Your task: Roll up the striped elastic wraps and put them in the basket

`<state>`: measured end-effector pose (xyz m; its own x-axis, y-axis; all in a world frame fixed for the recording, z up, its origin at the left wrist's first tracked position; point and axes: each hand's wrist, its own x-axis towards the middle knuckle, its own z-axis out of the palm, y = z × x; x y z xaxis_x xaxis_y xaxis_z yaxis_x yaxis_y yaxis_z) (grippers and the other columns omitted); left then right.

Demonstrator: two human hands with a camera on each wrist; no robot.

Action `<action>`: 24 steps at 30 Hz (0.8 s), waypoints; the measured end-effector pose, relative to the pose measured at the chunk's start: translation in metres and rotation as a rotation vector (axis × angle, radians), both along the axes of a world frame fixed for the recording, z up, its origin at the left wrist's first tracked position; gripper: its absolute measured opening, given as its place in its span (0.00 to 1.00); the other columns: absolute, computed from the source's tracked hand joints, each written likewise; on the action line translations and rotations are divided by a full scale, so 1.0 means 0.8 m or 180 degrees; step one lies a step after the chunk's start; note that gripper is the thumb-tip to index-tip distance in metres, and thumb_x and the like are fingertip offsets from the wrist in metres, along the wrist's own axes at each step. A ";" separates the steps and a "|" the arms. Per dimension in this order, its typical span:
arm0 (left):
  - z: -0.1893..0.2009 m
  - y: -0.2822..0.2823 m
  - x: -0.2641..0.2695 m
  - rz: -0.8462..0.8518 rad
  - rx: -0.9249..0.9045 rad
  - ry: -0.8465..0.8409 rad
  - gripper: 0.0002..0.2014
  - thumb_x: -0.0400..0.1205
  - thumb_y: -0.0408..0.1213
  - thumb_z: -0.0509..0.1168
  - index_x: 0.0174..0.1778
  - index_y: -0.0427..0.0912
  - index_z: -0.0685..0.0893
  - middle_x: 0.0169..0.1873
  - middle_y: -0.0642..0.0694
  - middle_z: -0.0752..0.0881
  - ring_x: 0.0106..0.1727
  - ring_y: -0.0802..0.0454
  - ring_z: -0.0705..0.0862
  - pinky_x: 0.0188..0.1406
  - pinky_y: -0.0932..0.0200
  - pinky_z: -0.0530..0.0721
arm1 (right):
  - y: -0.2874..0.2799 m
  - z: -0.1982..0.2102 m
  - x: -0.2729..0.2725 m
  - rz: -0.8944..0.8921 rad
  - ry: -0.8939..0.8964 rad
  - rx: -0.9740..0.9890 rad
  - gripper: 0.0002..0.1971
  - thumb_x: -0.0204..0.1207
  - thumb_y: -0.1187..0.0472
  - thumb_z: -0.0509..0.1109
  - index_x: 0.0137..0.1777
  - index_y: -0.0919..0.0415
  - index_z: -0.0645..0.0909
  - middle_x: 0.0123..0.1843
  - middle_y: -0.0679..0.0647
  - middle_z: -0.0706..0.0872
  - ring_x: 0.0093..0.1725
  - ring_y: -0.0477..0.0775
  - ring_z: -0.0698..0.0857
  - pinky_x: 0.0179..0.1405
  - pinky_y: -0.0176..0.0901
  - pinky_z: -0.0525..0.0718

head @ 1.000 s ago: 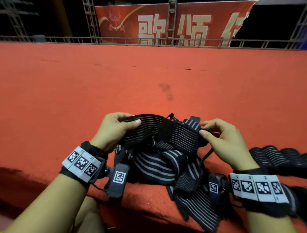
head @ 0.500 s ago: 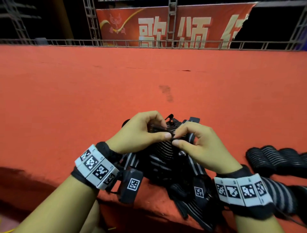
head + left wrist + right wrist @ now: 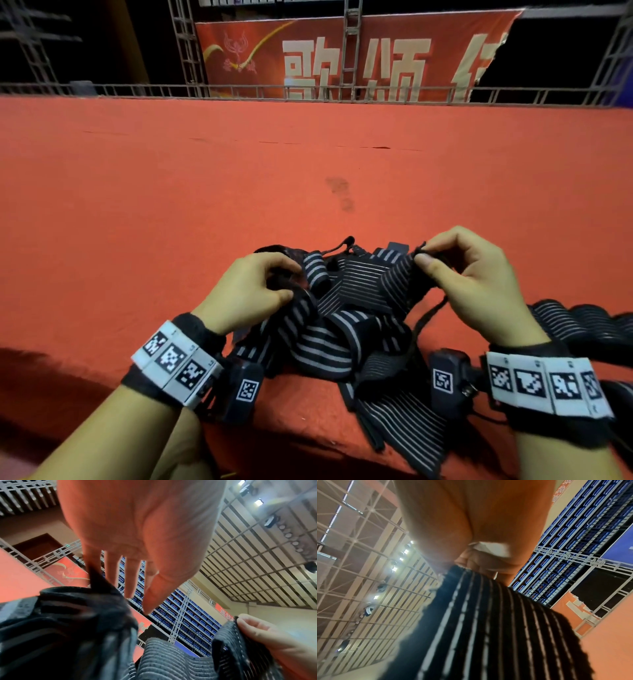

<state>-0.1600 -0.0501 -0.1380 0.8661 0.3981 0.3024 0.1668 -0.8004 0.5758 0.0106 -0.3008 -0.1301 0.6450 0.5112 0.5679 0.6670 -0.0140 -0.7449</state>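
Right hand point(image 3: 479, 291) pinches tangled wraps point(image 3: 342, 325) (rolled wraps point(image 3: 582, 322) just beside).

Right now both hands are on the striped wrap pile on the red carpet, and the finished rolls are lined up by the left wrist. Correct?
Not quite. Both the left hand and the right hand do pinch a wrap from the striped wrap pile on the red carpet, but the finished rolls lie by the right wrist, as the head view shows.
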 end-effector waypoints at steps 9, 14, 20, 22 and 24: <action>0.013 -0.069 0.049 -0.0499 -0.1902 -0.0500 0.10 0.88 0.43 0.64 0.55 0.48 0.91 0.46 0.53 0.94 0.43 0.61 0.90 0.39 0.66 0.81 | 0.033 -0.014 -0.030 0.0474 0.0069 -0.0084 0.07 0.76 0.66 0.75 0.42 0.55 0.80 0.57 0.40 0.91 0.59 0.41 0.88 0.59 0.41 0.84; 0.006 -0.073 0.057 -0.0565 -0.2448 -0.0894 0.13 0.86 0.45 0.67 0.57 0.42 0.91 0.46 0.50 0.94 0.48 0.54 0.92 0.48 0.61 0.89 | 0.043 -0.017 -0.043 0.0658 -0.0258 -0.0266 0.08 0.75 0.67 0.75 0.42 0.56 0.80 0.63 0.39 0.89 0.64 0.36 0.86 0.60 0.30 0.79; -0.022 -0.045 0.058 -0.0217 -0.2640 -0.1372 0.08 0.86 0.34 0.68 0.53 0.40 0.93 0.46 0.40 0.94 0.52 0.35 0.92 0.56 0.34 0.89 | 0.051 -0.017 -0.054 0.0756 0.0093 -0.0265 0.04 0.72 0.61 0.76 0.41 0.52 0.83 0.57 0.40 0.92 0.60 0.42 0.89 0.61 0.36 0.82; -0.026 -0.035 0.057 0.0007 -0.2456 -0.1483 0.08 0.85 0.34 0.69 0.50 0.42 0.94 0.44 0.45 0.94 0.49 0.45 0.93 0.48 0.42 0.91 | 0.050 -0.012 -0.053 0.0518 0.0102 -0.0013 0.05 0.71 0.58 0.79 0.39 0.51 0.85 0.48 0.44 0.92 0.50 0.46 0.90 0.52 0.42 0.85; -0.027 -0.026 0.052 0.0192 -0.2206 -0.1603 0.07 0.84 0.34 0.70 0.46 0.46 0.94 0.42 0.51 0.94 0.44 0.55 0.91 0.44 0.53 0.89 | 0.045 -0.005 -0.052 0.0242 0.0265 0.0235 0.07 0.72 0.62 0.81 0.39 0.53 0.86 0.40 0.49 0.91 0.39 0.51 0.88 0.42 0.46 0.86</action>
